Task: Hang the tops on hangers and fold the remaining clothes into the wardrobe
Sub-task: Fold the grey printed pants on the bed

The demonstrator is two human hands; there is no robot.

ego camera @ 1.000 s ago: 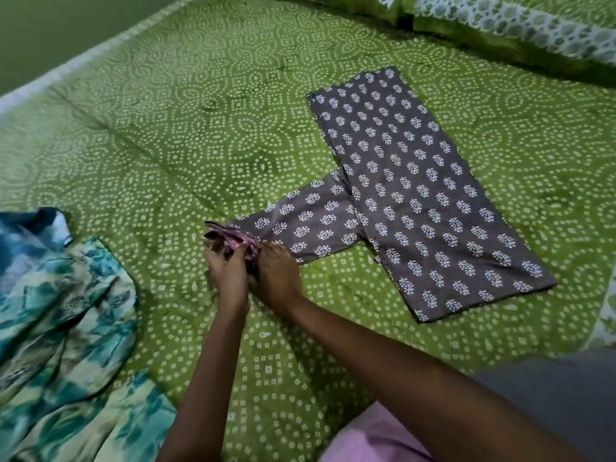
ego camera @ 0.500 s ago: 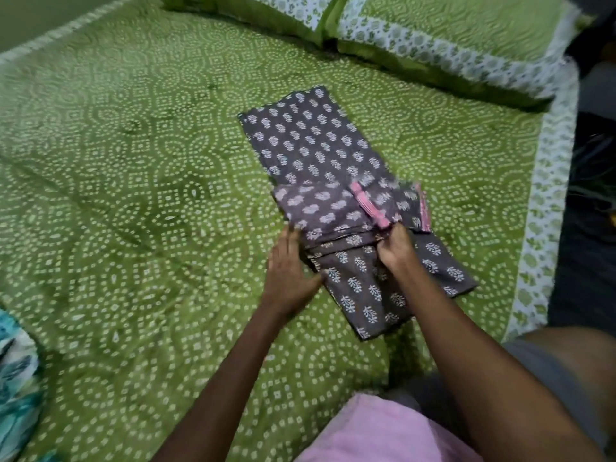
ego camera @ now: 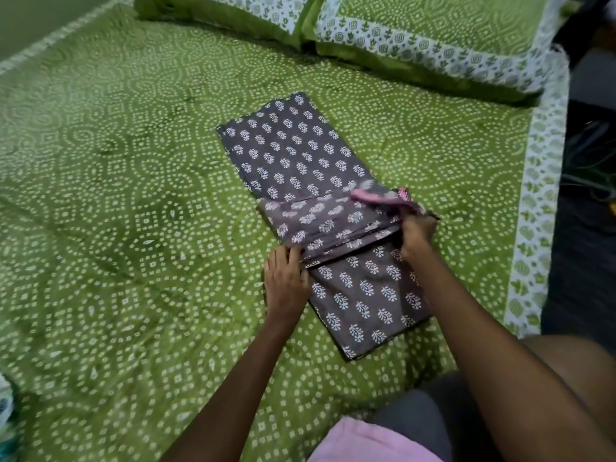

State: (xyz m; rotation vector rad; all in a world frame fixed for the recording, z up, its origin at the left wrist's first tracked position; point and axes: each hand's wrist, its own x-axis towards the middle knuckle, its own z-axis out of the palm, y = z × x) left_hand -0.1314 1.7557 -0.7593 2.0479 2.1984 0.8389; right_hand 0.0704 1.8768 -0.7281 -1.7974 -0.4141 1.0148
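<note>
One grey-brown garment with a white leaf print lies on a bed covered by a green bedsheet dotted in white rings. Two green pillows with white patterned borders sit side by side at the head of the bed. Two bare hands work on the garment. At the lower left edge a sliver of a blue and white cloth shows.

Compared with half a second ago, the folded sleeve section with its pink trim has been pulled further to the right across the body of the garment, and the right hand has moved right with it. The left hand has stayed at the left edge of the fold.

The left hand lies flat with straight fingers pressing the stacked fold's left edge. The right hand is curled, gripping the fold's right end just below the pink trim.
</note>
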